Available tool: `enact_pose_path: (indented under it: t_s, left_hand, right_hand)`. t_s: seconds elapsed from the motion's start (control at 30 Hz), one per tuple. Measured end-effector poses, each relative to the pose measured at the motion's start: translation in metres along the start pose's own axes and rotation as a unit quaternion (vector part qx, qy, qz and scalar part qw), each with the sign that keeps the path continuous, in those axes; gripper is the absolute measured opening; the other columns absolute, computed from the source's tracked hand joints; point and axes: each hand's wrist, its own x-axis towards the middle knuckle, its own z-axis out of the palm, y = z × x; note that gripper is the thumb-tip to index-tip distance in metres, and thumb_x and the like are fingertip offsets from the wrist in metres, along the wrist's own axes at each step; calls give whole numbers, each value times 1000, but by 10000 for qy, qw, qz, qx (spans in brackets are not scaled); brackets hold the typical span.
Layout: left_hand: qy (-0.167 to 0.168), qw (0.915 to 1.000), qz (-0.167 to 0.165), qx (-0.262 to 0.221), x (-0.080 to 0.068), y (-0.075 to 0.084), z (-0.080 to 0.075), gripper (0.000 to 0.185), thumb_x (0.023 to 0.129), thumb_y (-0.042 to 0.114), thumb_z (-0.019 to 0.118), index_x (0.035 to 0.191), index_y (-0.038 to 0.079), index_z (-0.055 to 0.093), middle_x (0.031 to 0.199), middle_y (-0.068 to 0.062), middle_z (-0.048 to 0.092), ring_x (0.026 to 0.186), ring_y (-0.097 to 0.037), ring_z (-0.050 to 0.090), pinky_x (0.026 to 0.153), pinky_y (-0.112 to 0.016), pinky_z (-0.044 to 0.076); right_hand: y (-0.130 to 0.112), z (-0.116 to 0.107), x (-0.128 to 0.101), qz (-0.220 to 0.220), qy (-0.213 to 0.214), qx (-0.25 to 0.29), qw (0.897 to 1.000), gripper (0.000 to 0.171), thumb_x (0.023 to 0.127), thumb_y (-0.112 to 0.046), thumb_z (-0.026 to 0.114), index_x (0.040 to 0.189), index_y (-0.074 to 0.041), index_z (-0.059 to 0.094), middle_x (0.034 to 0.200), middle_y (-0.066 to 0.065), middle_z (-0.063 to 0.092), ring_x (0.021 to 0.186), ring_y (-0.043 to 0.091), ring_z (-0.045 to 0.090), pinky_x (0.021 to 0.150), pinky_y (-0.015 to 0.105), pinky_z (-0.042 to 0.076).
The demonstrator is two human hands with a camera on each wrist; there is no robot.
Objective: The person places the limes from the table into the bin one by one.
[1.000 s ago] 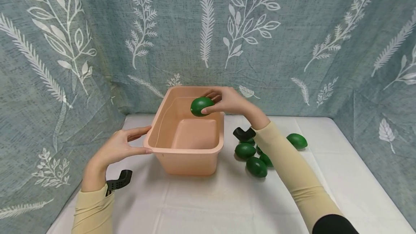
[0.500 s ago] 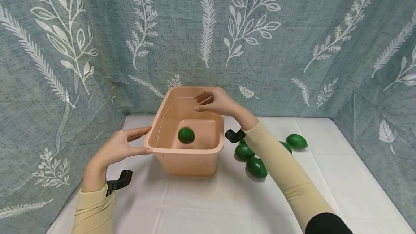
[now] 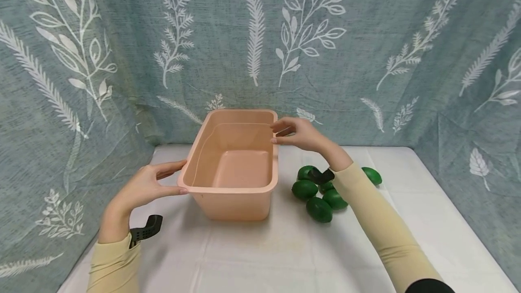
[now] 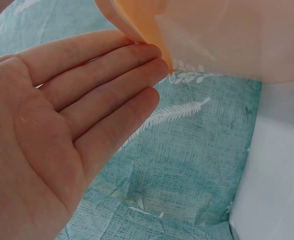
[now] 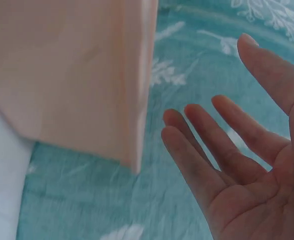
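A salmon-pink plastic bin (image 3: 232,189) stands on the white table, and no lime shows on the visible part of its floor. My left hand (image 3: 150,184) touches the bin's near left corner with straight fingers; the left wrist view shows the fingertips (image 4: 152,70) against the rim (image 4: 141,25). My right hand (image 3: 295,132) hovers empty with relaxed fingers just outside the far right rim, beside the bin wall (image 5: 76,75) in the right wrist view. Several green limes (image 3: 319,209) lie on the table right of the bin, under my right forearm.
The white tablecloth (image 3: 285,257) is walled by a teal leaf-print curtain (image 3: 366,58) at the back and both sides. One lime (image 3: 371,175) lies farther right. Black wrist mounts (image 3: 145,229) stick out from both sleeves.
The lime left my right hand, dropped into the bin and is out of sight now. The right hand moved right to the bin's rim. The left hand stayed put.
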Motion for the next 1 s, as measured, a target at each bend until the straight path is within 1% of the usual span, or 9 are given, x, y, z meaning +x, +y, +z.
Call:
enact_pose_path:
  t_s: [0.27,0.5,0.67,0.83,1.0]
  left_hand:
    - [-16,10000,24,50,0,0,0,73,77,43,77,140,18,50,139,-2,52,131,-33,46,102,-46,45]
    - [-40,9999,83,130,0,1,1,71,78,42,76,140,17,50,139,-2,52,129,-33,47,102,-44,44]
    - [-29,9998,100,183,1,0,1,71,79,41,76,140,17,50,139,-2,52,129,-33,48,102,-44,44]
    - [-50,9998,106,185,1,1,1,71,79,42,75,140,17,49,139,-3,52,129,-35,47,101,-46,45]
    - [-40,9997,115,208,2,0,2,69,79,42,75,140,19,50,139,-2,53,129,-34,47,101,-45,45]
  right_hand:
    - [29,-14,-28,314,230,-38,9992,54,85,-41,69,132,-18,55,131,6,56,116,26,57,92,40,54]
    - [56,-25,-55,540,434,-93,9976,53,87,-38,69,132,-14,55,131,10,56,117,29,57,92,43,54]
    - [79,-33,-73,745,534,-69,9958,54,87,-40,68,132,-13,54,133,12,55,119,32,56,94,46,52]
    - [101,-40,-93,1085,669,-106,9918,58,86,-45,67,133,-14,53,134,13,54,121,32,54,96,48,50]
    - [118,-47,-111,1395,803,-256,9866,61,85,-48,67,133,-14,52,134,14,53,121,33,53,95,48,50]
